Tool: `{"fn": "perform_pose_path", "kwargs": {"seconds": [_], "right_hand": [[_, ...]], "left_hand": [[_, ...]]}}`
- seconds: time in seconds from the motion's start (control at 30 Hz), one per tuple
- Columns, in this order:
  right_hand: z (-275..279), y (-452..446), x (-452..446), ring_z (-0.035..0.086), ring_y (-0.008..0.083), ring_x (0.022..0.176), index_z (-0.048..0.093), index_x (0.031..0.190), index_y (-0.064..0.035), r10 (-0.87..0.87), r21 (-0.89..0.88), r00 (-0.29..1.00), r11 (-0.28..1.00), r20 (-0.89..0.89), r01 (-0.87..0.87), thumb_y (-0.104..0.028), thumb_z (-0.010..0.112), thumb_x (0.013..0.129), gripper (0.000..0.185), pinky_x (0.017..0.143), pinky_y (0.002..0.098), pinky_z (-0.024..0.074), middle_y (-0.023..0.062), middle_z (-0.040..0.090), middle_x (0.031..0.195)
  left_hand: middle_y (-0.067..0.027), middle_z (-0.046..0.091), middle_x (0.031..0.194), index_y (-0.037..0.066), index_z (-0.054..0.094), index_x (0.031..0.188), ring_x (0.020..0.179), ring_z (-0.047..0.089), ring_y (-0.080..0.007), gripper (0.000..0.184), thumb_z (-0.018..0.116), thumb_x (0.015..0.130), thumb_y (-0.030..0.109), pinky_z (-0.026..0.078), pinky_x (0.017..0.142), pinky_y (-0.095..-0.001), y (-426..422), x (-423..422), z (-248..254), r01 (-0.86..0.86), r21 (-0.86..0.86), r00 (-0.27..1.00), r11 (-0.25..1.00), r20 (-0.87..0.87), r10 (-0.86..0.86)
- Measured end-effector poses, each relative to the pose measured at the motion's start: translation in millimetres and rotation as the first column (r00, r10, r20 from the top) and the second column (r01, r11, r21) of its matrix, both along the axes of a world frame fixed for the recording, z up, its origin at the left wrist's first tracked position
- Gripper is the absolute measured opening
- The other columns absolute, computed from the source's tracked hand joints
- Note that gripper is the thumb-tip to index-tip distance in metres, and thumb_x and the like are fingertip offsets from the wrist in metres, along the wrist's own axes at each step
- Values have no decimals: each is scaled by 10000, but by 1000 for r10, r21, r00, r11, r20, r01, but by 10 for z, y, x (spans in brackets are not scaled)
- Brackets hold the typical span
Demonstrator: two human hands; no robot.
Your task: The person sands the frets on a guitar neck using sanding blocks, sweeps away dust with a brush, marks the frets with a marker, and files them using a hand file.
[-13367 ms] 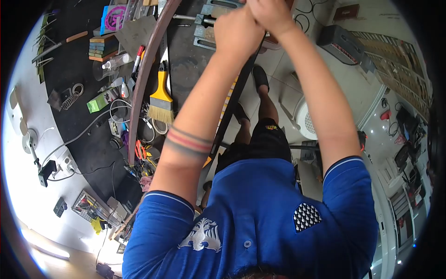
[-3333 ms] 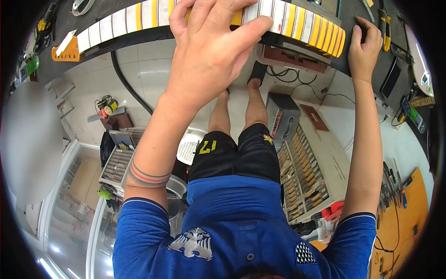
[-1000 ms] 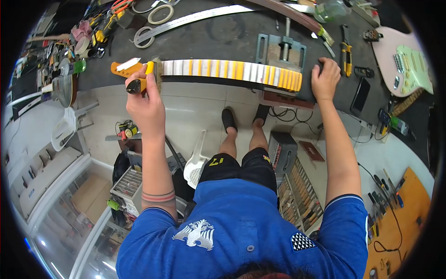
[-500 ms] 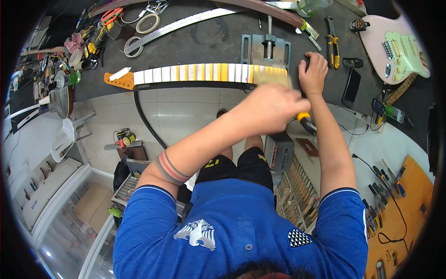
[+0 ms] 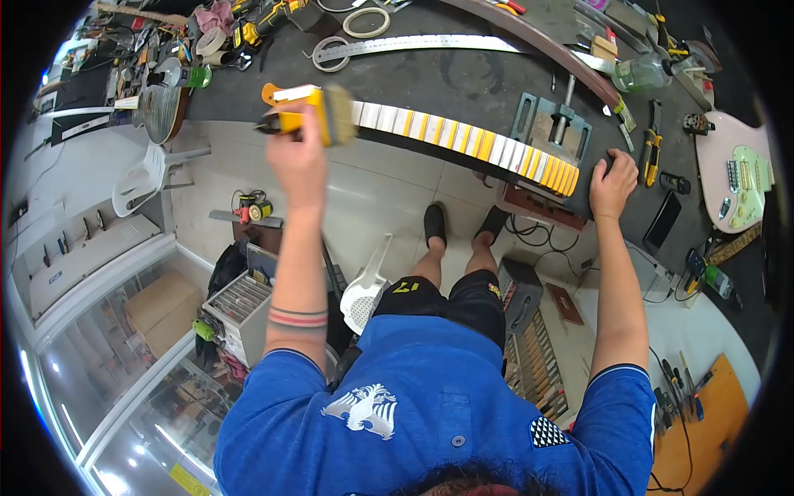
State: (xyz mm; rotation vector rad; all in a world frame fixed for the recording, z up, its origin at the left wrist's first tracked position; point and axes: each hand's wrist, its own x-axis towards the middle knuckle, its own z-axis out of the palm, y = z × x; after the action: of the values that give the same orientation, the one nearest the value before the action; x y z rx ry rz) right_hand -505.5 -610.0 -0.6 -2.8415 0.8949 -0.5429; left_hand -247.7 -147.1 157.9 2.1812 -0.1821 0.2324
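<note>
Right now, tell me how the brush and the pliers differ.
The brush is up in the left hand, at the orange headstock end of the striped neck; the pliers lie on the dark bench, beyond the right hand. The brush ends in a wide band of bristles, the pliers in a narrow metal head. Both show yellow and black.

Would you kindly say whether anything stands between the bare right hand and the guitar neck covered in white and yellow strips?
Nothing visible does: only dark benchtop separates the right hand from the guitar neck. At its far end, a wide yellow bristle brush in the left hand partly hides it.
</note>
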Motion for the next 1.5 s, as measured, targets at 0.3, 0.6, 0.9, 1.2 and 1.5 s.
{"fn": "perform_pose_path", "kwargs": {"seconds": [0.3,0.6,0.9,1.2,1.5], "right_hand": [[-30,13,-10,510,353,1305,607,1265,-123,-4,0,1000,1000,-18,4,-215,657,945,336,1120,500,385,107,595,1270],[-29,-14,-3,519,364,1278,614,1253,-128,-2,4,1000,1000,-1,2,-228,671,929,344,1095,501,394,118,598,1267],[-12,-34,-17,527,349,1266,621,1213,-136,-8,21,1000,1000,7,8,-233,680,914,320,1090,497,399,106,609,1262],[-19,-79,-26,538,354,1238,619,1195,-136,-21,31,999,999,33,20,-233,696,887,332,1073,503,412,103,612,1217],[87,-125,-43,543,352,1229,600,1187,-122,-6,72,997,997,78,1,-222,704,872,347,1084,503,415,108,601,1205]], "left_hand": [[-44,706,1031,17,661,1142,942,649,-82,167,723,1038,132,520,796,-247,454,151,299,229,-5,938,974,-268,-222],[-3,673,933,18,650,1097,899,618,-97,130,684,1063,139,505,829,-266,419,135,219,217,-115,923,969,-299,-242],[-169,771,959,0,728,1088,831,763,-267,213,806,938,129,593,767,-367,-1405,-1215,-240,642,-83,764,762,-10,-645],[-137,724,949,46,658,1053,848,711,-348,179,754,916,111,576,734,-440,-2525,-1451,125,856,87,512,509,-11,-859],[-230,712,859,35,642,1130,849,714,-434,318,732,938,272,565,765,-521,-2766,-1678,344,930,207,355,304,-291,-888]]}}
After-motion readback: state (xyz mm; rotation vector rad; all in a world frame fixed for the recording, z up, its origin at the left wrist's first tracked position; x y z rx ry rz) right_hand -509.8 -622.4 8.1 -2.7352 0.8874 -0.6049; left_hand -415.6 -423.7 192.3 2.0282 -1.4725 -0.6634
